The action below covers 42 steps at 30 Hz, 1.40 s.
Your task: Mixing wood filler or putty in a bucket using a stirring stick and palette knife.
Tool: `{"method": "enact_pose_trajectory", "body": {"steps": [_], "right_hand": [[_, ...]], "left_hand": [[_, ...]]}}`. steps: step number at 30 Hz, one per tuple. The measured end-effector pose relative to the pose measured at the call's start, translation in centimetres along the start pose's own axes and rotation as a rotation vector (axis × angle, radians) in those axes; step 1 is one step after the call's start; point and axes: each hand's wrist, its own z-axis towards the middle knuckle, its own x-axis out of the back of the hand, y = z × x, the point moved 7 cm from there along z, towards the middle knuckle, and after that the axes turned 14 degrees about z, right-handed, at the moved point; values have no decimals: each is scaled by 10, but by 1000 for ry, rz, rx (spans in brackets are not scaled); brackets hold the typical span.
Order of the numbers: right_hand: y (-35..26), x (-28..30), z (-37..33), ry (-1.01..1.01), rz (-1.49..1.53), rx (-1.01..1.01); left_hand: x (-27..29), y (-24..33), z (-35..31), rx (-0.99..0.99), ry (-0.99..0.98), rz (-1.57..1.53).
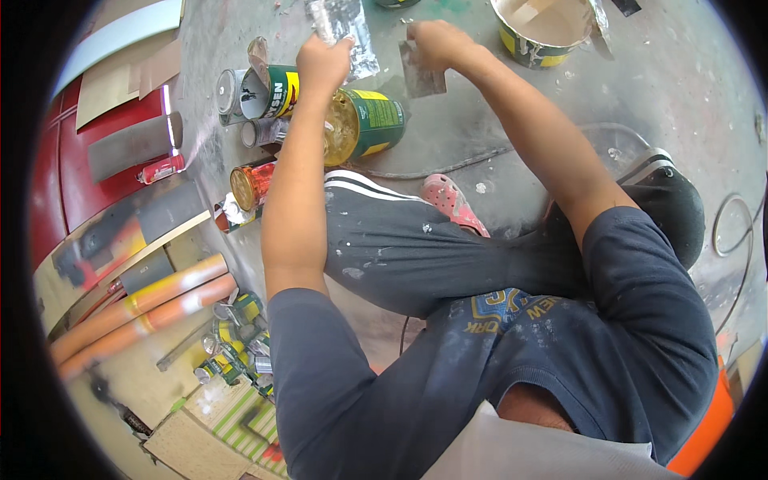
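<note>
My left hand (324, 64) is closed on a flat metal filler spreader (362, 52), its silvery face smeared with pale paste. To the right, my right hand (440, 44) grips a second spreader (422, 76), a darker grey blade pointing down. The two blades are apart, with a narrow gap between them. Beyond my right hand stands an open tin of beige putty (548, 24), with paste on its rim and a flat piece inside. A green and yellow tin (376, 120) lies on its side below my left hand's spreader.
More tins (276, 92) lie left of my left forearm, among them a red-sided can (250, 186). A grey hose (472, 162) crosses the floor near my pink clog (452, 200). At left are red panels (88, 152) and orange tubes (144, 308); a cable (740, 240) curls at right.
</note>
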Motion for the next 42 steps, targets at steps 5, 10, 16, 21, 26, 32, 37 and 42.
{"method": "enact_pose_trajectory", "body": {"steps": [5,10,16,21,26,32,37,42], "right_hand": [[3,34,-10,230,36,-132],[-3,36,-16,284,10,-197],[-32,27,-24,345,-132,46],[-24,31,-21,461,-143,44],[2,26,-20,352,2,-186],[17,38,-4,465,287,-113],[30,27,1,420,954,-198],[-14,7,-11,199,1332,-141]], "left_hand": [[-12,-22,-8,341,-162,-818],[-31,3,-17,489,-629,-1270],[-51,21,-21,524,-720,-1408],[-47,9,-6,548,-529,-1389],[-33,-7,0,572,-377,-1558],[-25,-10,-1,556,-337,-1304],[-15,0,-9,411,-558,-1612],[-1,41,-9,172,-584,-1753]]}}
